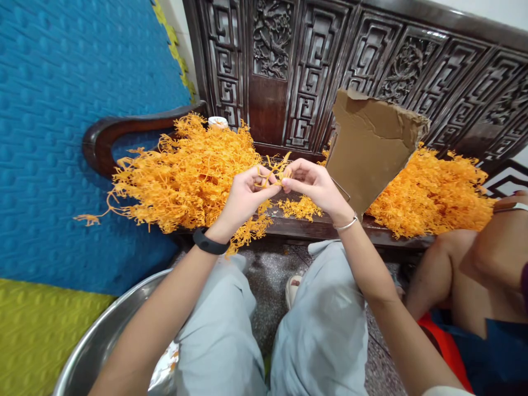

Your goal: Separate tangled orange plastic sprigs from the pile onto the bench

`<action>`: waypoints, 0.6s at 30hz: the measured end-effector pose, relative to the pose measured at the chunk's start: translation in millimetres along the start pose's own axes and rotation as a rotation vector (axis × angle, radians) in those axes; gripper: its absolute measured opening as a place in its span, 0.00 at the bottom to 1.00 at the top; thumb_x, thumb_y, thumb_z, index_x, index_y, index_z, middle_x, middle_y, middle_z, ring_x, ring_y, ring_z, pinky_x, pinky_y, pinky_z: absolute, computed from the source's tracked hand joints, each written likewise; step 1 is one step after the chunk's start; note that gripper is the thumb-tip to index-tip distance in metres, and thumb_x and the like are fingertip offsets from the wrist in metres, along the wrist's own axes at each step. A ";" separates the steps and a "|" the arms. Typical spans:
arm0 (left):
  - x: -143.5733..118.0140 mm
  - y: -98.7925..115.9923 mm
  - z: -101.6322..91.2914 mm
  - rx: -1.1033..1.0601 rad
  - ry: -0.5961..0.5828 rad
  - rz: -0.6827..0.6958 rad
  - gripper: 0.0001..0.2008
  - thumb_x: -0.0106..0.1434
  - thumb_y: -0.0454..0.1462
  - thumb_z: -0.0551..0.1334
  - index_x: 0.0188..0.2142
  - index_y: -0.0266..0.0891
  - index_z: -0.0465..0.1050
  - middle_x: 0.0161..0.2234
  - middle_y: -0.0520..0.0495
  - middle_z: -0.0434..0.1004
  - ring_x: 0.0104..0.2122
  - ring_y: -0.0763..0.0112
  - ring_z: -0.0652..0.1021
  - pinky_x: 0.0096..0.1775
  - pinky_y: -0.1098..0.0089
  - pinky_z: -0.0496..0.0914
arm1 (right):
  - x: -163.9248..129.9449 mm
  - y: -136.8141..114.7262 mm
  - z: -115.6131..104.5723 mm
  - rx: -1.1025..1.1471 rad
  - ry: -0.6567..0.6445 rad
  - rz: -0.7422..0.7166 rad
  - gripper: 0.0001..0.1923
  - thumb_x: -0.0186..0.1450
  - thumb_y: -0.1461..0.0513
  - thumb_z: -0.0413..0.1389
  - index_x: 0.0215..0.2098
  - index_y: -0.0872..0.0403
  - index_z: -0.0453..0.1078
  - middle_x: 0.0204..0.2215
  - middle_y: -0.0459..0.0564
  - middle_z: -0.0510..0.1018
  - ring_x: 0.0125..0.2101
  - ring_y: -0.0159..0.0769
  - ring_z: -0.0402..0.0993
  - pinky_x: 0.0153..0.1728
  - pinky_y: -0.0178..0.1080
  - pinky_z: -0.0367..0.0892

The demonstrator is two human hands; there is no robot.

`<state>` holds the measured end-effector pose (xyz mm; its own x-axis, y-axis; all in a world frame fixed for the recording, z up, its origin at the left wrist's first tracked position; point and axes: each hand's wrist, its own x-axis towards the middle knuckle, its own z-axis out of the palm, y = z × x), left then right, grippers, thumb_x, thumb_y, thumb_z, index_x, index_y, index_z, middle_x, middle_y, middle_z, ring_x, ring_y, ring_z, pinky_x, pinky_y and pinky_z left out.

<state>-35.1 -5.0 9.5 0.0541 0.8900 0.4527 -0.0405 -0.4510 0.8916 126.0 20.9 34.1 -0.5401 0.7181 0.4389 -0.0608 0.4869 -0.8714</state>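
Fingertip to fingertip, my two hands pinch a thin, branching orange strand piece (277, 165) above the dark wooden bench. My left hand (252, 188), with a black band at its wrist, has its fingers closed on the left end. My right hand (310, 182), wearing a silver bangle, is closed on the right end. What exactly lies between the fingertips is partly hidden. Left of my hands rises a big tangled heap of orange strand pieces (185, 170). Just below my hands, a small orange pile (301, 208) lies on the bench.
A bent cardboard sheet (371, 143) stands before another orange heap (433, 192). Behind is a carved bench back (270, 110). A metal basin (78, 352) sits lower left beside blue and yellow mats (61, 137). Another person's legs (457, 264) are at right.
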 end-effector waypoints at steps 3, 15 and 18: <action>-1.0 0.8 -1.5 0.040 -0.055 -0.027 0.08 0.48 0.35 0.66 0.25 0.36 0.67 0.24 0.53 0.69 0.23 0.79 0.69 0.26 0.77 0.62 | -1.0 2.3 -2.5 -0.062 -0.028 0.019 0.13 0.55 0.56 0.60 0.29 0.57 0.67 0.26 0.45 0.71 0.27 0.27 0.67 0.31 0.34 0.67; -5.9 10.3 2.0 0.090 -0.113 -0.052 0.07 0.53 0.38 0.64 0.27 0.35 0.74 0.25 0.50 0.74 0.24 0.78 0.71 0.27 0.76 0.64 | -2.6 5.2 -5.9 -0.152 -0.009 -0.006 0.16 0.57 0.52 0.58 0.27 0.57 0.63 0.22 0.43 0.67 0.24 0.26 0.63 0.26 0.32 0.62; -7.0 11.6 2.1 0.092 -0.138 -0.071 0.07 0.52 0.38 0.65 0.26 0.36 0.75 0.25 0.49 0.76 0.25 0.76 0.72 0.29 0.75 0.66 | -1.5 6.3 -6.7 -0.057 -0.071 0.061 0.16 0.57 0.52 0.58 0.27 0.57 0.63 0.23 0.43 0.68 0.23 0.25 0.64 0.26 0.32 0.63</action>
<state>-33.9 -16.6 16.7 0.1905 0.9050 0.3803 0.0596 -0.3974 0.9157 132.0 26.3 29.4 -0.5999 0.7109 0.3670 0.0205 0.4722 -0.8813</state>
